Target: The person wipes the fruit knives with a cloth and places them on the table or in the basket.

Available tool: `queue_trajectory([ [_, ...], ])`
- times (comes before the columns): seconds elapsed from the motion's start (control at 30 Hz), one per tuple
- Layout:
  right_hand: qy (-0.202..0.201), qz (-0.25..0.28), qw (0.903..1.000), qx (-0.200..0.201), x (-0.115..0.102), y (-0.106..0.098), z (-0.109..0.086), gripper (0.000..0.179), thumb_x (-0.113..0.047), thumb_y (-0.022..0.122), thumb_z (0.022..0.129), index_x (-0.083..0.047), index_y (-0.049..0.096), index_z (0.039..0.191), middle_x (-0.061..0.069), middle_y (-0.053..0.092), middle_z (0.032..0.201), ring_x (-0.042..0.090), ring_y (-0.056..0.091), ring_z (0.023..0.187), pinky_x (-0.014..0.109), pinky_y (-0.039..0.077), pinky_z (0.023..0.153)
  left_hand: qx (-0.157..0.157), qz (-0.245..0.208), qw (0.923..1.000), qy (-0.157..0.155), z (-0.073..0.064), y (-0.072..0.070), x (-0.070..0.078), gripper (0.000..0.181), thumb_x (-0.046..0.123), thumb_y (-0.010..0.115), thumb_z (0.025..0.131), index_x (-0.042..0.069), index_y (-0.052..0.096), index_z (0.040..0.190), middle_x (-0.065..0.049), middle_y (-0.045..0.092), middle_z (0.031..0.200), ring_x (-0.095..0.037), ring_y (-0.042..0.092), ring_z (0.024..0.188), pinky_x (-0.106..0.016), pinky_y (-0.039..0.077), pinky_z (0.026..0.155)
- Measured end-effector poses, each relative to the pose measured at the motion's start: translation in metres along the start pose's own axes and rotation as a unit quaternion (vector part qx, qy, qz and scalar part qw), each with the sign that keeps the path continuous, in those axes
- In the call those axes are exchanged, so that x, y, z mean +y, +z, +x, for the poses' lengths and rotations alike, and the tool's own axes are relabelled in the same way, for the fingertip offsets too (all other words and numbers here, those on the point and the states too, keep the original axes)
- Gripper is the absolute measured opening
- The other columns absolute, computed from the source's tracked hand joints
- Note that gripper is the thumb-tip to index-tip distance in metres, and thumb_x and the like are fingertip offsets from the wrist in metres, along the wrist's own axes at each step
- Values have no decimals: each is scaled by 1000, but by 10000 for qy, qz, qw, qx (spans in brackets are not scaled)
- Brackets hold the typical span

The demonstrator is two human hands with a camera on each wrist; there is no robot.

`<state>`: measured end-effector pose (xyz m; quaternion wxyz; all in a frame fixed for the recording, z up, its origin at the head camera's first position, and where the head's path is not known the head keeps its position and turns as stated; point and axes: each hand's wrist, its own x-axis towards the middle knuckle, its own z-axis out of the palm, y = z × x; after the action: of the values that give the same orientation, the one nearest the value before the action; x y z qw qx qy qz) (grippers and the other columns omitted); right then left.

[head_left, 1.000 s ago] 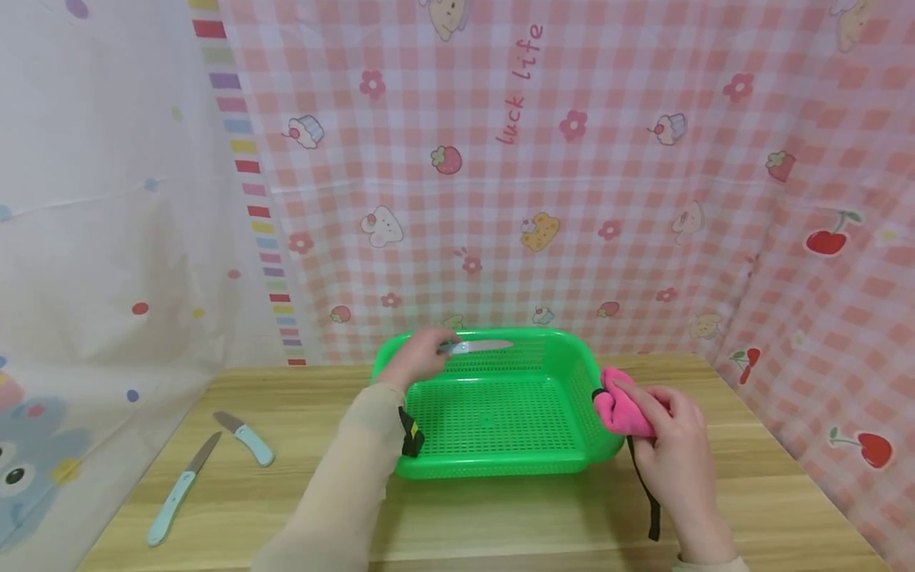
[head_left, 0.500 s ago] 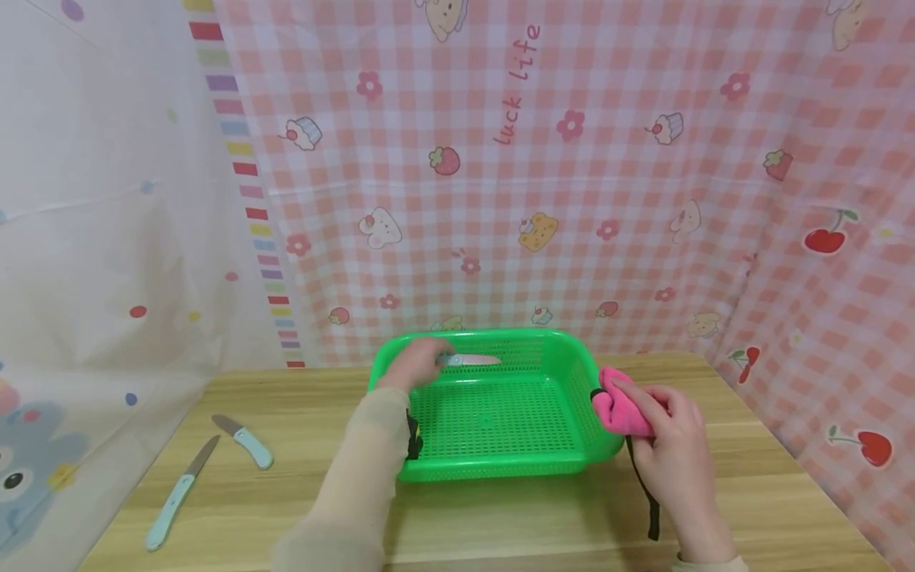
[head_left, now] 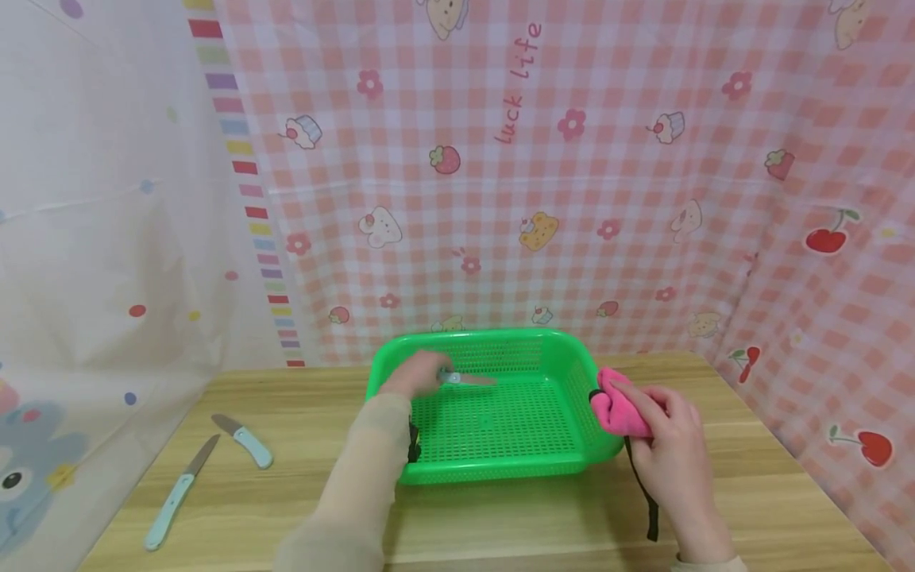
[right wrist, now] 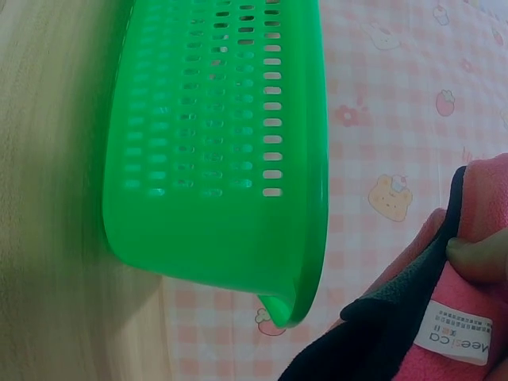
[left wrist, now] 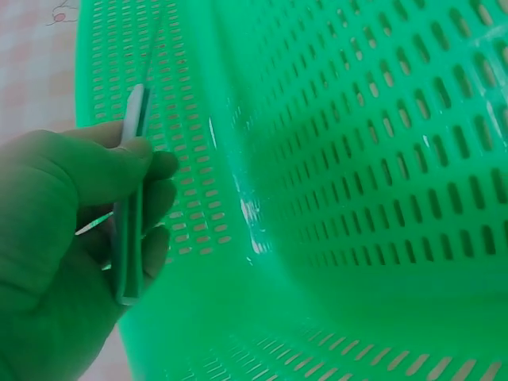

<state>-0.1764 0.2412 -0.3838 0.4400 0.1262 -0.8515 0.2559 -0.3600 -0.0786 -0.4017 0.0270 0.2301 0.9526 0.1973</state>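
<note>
In the head view my left hand [head_left: 416, 376] is down inside the green perforated basket [head_left: 493, 470], near its back left. Thumb and fingers wrap the pale blue handle of a small knife [head_left: 473, 380], whose blade points right. The left wrist view shows the knife handle [left wrist: 129, 230] gripped close by the basket's slotted wall. My right hand [head_left: 672, 449] pinches a folded pink cloth [head_left: 620, 409] at the basket's right side. A black strap [head_left: 650, 504] hangs from the cloth, and a white label [right wrist: 452, 332] shows on it in the right wrist view.
Two more knives with pale blue handles lie on the wooden table [head_left: 486, 524] at left: a shorter knife [head_left: 246, 442] and a longer knife [head_left: 175, 500], blades pointing away. A pink checked curtain [head_left: 429, 191] hangs behind, with white patterned cloth [head_left: 107, 262] at left.
My left hand has lowered the knife from the level of the back rim down into the basket, slightly toward me. The right hand and the pink cloth have stayed nearly still.
</note>
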Motion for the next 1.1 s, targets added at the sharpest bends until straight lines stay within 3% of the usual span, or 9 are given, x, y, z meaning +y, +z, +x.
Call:
queue_trajectory([
  [0.2,-4,38,10000,-29,1,0,0,61,25,69,63,-6,71,116,22,57,103,42,51,94,50,37,79,-434,-93,9980,-450,-2,2,2,26,-3,66,89,11,72,109,-5,68,114,-25,60,111,-42,49,96],
  [0.33,16,50,10000,-11,2,-1,0,59,25,69,63,-3,71,114,22,57,102,43,50,94,52,37,80,-571,43,9971,-504,-2,3,4,27,-2,66,89,11,72,111,-7,67,118,-28,58,115,-43,47,99],
  [0.7,-12,64,10000,34,4,-1,0,58,25,69,63,-2,71,113,23,57,102,44,51,94,51,37,80,-708,453,9958,-355,0,5,4,13,8,72,90,12,72,102,-7,67,113,-27,60,109,-41,50,93],
  [0.9,23,32,10000,14,3,-2,0,59,25,68,64,-5,72,114,21,57,103,42,51,93,49,37,76,-756,451,9948,-511,0,8,5,18,3,71,88,13,73,103,-6,67,114,-26,60,108,-41,51,90],
  [1.1,53,40,10000,13,3,-2,0,60,25,68,64,-6,72,115,21,58,103,42,51,94,49,37,76,-731,490,9940,-647,3,12,4,13,2,70,87,13,72,94,-3,68,102,-23,62,96,-38,53,82],
])
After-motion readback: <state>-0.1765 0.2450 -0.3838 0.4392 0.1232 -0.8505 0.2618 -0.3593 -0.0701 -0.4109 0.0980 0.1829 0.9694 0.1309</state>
